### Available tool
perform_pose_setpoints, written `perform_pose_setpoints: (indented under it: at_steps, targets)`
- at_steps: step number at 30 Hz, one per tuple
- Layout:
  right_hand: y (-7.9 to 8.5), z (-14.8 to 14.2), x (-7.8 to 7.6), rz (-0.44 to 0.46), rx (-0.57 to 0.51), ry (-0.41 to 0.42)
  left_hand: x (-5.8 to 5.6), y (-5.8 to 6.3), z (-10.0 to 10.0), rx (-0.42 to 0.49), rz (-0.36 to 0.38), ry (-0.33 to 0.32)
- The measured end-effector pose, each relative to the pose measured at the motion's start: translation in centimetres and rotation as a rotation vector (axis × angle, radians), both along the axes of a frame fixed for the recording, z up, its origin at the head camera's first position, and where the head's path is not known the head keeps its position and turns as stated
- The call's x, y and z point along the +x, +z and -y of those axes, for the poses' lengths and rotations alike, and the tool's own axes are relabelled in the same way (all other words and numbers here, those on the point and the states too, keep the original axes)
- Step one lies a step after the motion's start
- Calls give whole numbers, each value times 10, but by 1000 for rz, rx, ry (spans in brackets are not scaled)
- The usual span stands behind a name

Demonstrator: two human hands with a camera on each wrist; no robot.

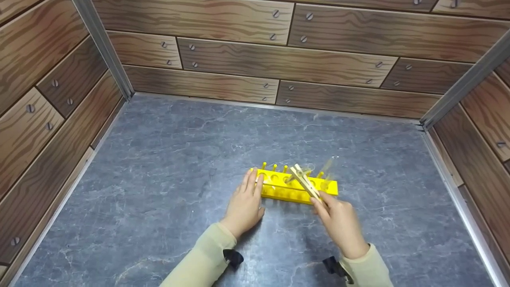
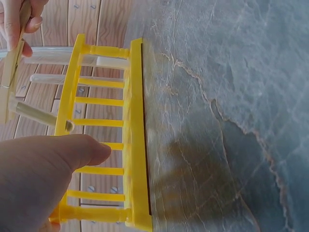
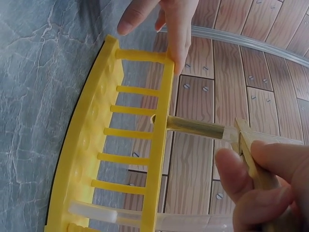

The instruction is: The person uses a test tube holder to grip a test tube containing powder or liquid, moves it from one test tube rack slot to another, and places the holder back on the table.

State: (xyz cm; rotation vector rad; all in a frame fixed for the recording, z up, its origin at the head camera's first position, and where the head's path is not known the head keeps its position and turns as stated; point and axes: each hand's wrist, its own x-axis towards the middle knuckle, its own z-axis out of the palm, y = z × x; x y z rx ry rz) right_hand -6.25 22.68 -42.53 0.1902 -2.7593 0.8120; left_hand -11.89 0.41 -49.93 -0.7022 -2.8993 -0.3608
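A yellow test tube rack (image 1: 295, 193) stands upright on the floor panel, with a row of holes and pegs along its back. My left hand (image 1: 244, 205) rests straight fingers on the rack's left end, thumb in front of it. In my right hand (image 1: 343, 221) I grip a wooden test tube clamp (image 1: 305, 181) over the rack's right half. The clamp's jaws hold a test tube (image 3: 198, 127) with an olive-tinted lower part; its rounded bottom is at a hole in the upper plate. A clear test tube (image 3: 181, 221) with white contents stands at the rack's right end.
The grey marbled surface (image 1: 167, 171) spreads around the rack. Wood-patterned walls (image 1: 239, 56) with metal edging enclose it at the back and both sides. Black wrist mounts (image 1: 233, 258) sit on both sleeves.
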Motion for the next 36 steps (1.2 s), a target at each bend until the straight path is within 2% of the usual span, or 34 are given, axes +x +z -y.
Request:
perform_pose_setpoints:
  at_steps: [8, 14, 22, 30, 36]
  targets:
    - [5, 1, -1, -66, -51, 21, -1, 0, 1, -12, -8, 5]
    - [4, 3, -1, -100, -41, 43, -2, 0, 1, -5, -2, 3]
    - [1, 7, -3, -106, -35, 53, -1, 0, 1, 10, 0, 1]
    - [-2, 10, -5, -68, -39, 42, 0, -1, 0, 4, -5, 0]
    - [-5, 12, -7, -94, -32, 64, 0, -1, 0, 17, 14, 1]
